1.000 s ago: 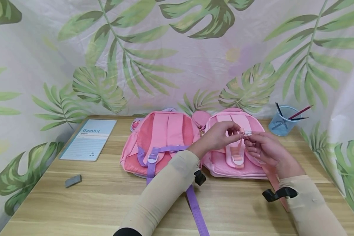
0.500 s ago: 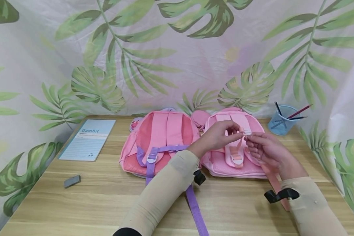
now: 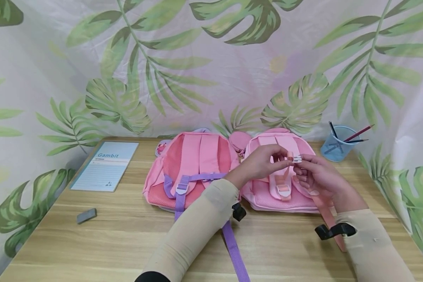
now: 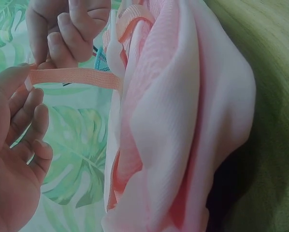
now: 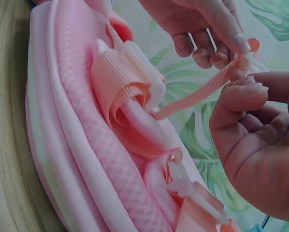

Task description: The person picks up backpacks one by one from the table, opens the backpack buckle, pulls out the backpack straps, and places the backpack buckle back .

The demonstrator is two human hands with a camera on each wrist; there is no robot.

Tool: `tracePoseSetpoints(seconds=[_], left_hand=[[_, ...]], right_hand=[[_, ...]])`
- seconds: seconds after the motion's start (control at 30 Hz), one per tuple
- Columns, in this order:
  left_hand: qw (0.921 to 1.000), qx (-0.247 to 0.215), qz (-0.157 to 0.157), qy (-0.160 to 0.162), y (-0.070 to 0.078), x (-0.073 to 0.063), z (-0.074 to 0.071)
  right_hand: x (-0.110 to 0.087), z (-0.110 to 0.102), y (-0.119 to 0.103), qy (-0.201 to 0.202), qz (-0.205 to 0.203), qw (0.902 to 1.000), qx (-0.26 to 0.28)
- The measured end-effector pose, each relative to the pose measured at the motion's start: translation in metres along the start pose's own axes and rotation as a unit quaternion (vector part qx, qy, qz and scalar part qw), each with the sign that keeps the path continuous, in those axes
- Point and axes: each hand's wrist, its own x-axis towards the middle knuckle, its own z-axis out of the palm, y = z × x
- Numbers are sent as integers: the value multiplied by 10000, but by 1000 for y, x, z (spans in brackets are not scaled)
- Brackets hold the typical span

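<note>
A pink backpack (image 3: 264,196) with peach straps lies back side up on the table, under both hands. Above it, my left hand (image 3: 262,160) pinches the peach strap (image 4: 72,76) at its white plastic buckle (image 3: 297,159). My right hand (image 3: 320,178) reaches in from the other side, thumb and index finger pinching the buckle's right end. White prongs show between the two hands. In the right wrist view, the strap (image 5: 197,99) runs from the backpack up to the buckle. Fingers partly hide the buckle. A white strap adjuster (image 3: 284,191) sits lower on the backpack.
To the left lies another pink backpack (image 3: 155,188) with purple straps (image 3: 234,250). A blue notebook (image 3: 103,166) and a grey eraser (image 3: 86,216) are on the table's left side. A blue mesh pencil cup (image 3: 336,147) stands at the back right.
Both hands stay at nearly the same place. The right fingertips have shifted slightly on the buckle, and its white prongs show more plainly now.
</note>
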Motion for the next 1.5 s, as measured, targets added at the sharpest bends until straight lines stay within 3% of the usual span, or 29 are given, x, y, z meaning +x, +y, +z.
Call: tracePoseSetpoints(seconds=[0.23,0.37,0.5,0.63,0.8,1.2,1.33,1.5], left_hand=[[10000,43,28,7,-1,1,2],[9998,178,103,-36,-1,3,3],[9993,179,-206,-240,0,5,4],[9942,451,-664,-709,0,7,9],[9838,1006,-884,-1195,-5,9,19],[9736,1598,-1081,-1220,-9,6,31],[9713,1686,-1127,-1245,-9,5,33],[9694,1760,-1143,-1271,-8,3,34]], right_hand=[[-2,1,-3,512,238,9984,-78],[-1,4,-6,666,154,9954,-666],[-1,6,-7,723,86,9923,-1005],[-2,5,-7,772,167,9935,-817],[-3,6,-7,898,222,9939,-594],[-4,5,-8,930,158,9954,-138],[-5,4,-10,809,-97,9967,20],[-8,2,-11,481,-551,9951,662]])
